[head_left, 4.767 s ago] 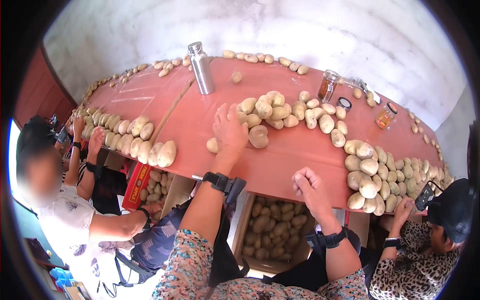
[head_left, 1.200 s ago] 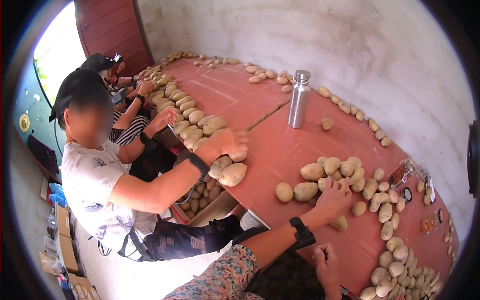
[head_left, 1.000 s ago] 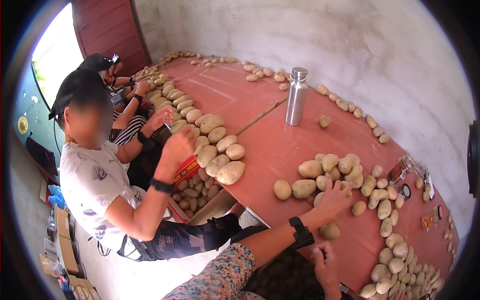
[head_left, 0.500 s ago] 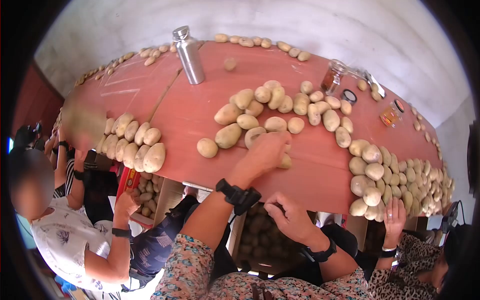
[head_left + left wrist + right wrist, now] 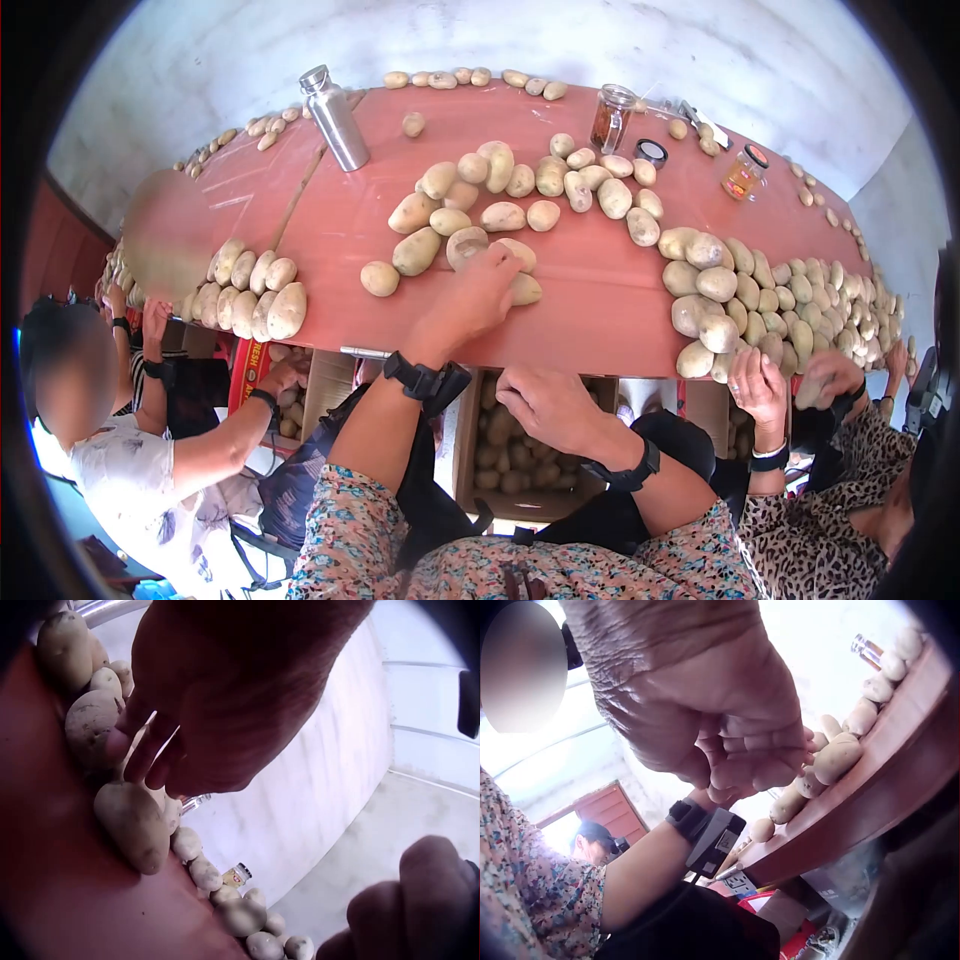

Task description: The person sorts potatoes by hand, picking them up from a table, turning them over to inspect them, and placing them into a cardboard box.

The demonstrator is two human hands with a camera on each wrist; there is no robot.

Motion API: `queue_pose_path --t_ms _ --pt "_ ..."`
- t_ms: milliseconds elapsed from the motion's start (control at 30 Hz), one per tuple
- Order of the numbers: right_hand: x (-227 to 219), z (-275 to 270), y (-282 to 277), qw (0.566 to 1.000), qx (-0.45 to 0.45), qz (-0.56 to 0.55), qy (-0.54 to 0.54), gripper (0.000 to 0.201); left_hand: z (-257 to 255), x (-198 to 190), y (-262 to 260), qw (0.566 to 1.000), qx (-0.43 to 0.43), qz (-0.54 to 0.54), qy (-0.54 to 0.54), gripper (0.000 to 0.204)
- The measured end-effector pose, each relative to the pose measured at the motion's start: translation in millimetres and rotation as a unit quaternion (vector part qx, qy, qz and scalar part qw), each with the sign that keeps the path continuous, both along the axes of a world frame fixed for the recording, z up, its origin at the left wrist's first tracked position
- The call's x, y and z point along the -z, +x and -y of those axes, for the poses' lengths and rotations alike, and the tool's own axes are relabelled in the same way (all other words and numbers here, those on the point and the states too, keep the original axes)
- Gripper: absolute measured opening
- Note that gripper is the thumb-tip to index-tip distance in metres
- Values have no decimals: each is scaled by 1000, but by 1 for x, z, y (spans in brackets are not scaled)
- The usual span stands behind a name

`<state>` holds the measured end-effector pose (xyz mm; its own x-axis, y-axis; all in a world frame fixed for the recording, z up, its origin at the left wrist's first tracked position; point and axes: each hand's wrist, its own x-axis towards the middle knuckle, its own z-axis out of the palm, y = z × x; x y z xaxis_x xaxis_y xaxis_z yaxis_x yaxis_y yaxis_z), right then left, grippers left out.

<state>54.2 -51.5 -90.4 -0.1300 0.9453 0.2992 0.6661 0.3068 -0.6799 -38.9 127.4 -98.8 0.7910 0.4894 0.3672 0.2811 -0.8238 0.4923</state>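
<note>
On the red table my left hand point(image 5: 475, 295) reaches over a loose cluster of potatoes, back of the hand up. Its bent, spread fingertips touch a potato point(image 5: 94, 729) in the left wrist view; no firm grip shows. Close to the fingers lie a round potato point(image 5: 465, 246), one just behind them point(image 5: 518, 256) and another partly hidden at the right point(image 5: 526, 290). At the table's front edge hangs my right hand point(image 5: 555, 405), fingers loosely curled and holding nothing; in the right wrist view this hand point(image 5: 705, 697) shows its folded, empty fingers.
Rows of potatoes line the left edge and a dense block point(image 5: 715, 285) fills the right. Behind stand a steel bottle point(image 5: 338, 122), a glass jar point(image 5: 611, 120), a lid point(image 5: 651, 153) and a small jar point(image 5: 744, 172). Potato boxes sit below; people work on both sides.
The head view swung left, then back right. My left hand drew back slightly, uncovering a potato beside its fingers. The right neighbour's second hand now shows, holding a potato.
</note>
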Motion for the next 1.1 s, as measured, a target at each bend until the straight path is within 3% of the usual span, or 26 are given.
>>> queue_pose_path --t_ms 200,367,433,467,600,633,767,867,933,1100 --pt "-8 -8 17 998 48 -24 -23 11 12 1 4 996 -20 -59 59 39" --pt "-10 -16 44 984 127 -117 -34 13 15 2 0 983 14 -112 -145 43" --pt "-19 -15 50 965 202 -159 -55 11 16 6 -1 992 29 -76 -100 43" --pt "-20 -15 52 962 207 -164 -68 11 19 11 -2 997 42 -35 -50 43" --pt "-18 -17 59 967 198 -159 -28 16 42 3 7 978 92 -47 -182 44" --pt "-17 -18 59 971 178 -160 -19 16 47 12 11 984 124 -3 -125 47" --pt "-16 -18 57 974 183 -130 -35 17 63 20 14 991 95 -31 -87 51" --pt "-15 -20 60 969 193 -157 -8 15 62 18 11 987 135 -25 -88 48" --pt "-22 -19 60 953 209 -218 16 12 62 8 8 970 213 -65 -101 40" --pt "-21 -19 64 939 239 -240 62 11 84 8 4 933 336 -42 -122 37"
